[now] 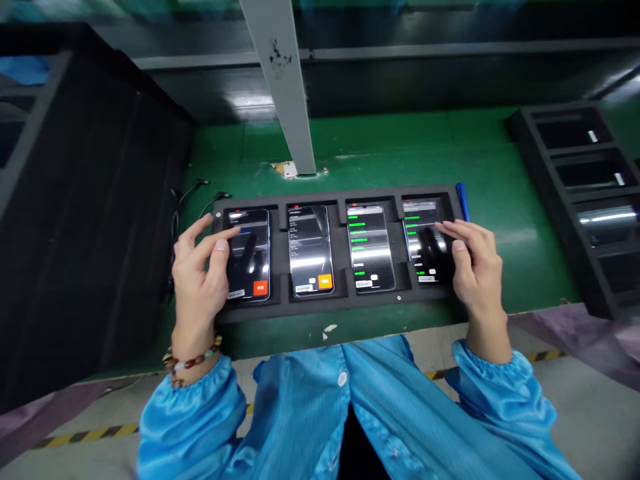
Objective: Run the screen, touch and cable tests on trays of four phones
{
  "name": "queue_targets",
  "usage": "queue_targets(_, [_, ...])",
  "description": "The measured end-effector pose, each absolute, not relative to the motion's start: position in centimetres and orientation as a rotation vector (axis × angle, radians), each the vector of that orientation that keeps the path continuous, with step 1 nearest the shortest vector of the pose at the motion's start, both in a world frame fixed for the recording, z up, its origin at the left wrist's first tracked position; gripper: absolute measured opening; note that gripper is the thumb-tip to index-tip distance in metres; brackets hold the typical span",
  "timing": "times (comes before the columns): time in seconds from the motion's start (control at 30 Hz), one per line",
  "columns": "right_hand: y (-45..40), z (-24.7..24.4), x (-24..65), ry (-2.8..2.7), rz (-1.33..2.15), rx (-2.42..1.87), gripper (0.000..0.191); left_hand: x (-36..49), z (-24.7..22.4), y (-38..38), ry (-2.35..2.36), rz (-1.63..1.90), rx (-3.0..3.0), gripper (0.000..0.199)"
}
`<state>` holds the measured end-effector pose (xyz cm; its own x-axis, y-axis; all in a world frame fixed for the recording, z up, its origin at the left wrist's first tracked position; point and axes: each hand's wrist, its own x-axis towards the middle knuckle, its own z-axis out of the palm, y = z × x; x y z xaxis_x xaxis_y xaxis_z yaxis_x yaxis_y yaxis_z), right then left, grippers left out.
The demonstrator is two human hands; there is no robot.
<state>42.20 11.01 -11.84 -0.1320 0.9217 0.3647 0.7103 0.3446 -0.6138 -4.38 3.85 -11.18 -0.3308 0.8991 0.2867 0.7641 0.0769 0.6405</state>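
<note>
A black foam tray (310,308) lies on the green bench with a row of phones in its slots, screens up and lit. My left hand (203,273) is at the leftmost phone (253,260), its index finger stretched over the dark screen, which has a red square low down. My right hand (475,263) reaches fingertips over the rightmost phone (420,233), which shows green text lines. Whether either hand touches glass I cannot tell. Between them are a phone with an orange square (310,250) and a phone with green lines (371,250). Both hands hold nothing.
A tall black rack (115,200) stands at left, black cables (187,193) beside it. A blue pen-like tool (463,200) lies at the tray's right end. Another black tray (545,193) with phones is at right. A grey post (285,80) rises behind.
</note>
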Motion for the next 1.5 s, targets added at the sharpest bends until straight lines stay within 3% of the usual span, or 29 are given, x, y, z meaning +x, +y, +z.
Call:
queue_targets(0.57, [10.6,-11.6,42.0,-1.917,0.341,-1.423,0.036,-3.9,-10.9,3.6,2.169,1.080,1.748,0.038])
queue_targets(0.9, [8.9,-10.9,37.9,-2.357,0.505,-1.099,0.044,-3.7,-10.9,3.7,2.149,1.098,1.783,0.039])
queue_targets(1.27, [8.4,-10.1,32.8,-2.391,0.557,-1.006,0.049,-4.4,-11.4,3.6,2.092,1.186,1.650,0.034])
queue_targets(1.5, [8.6,-9.8,28.1,-2.445,0.643,-0.904,0.051,-5.6,-11.9,3.3,1.992,0.987,1.653,0.056])
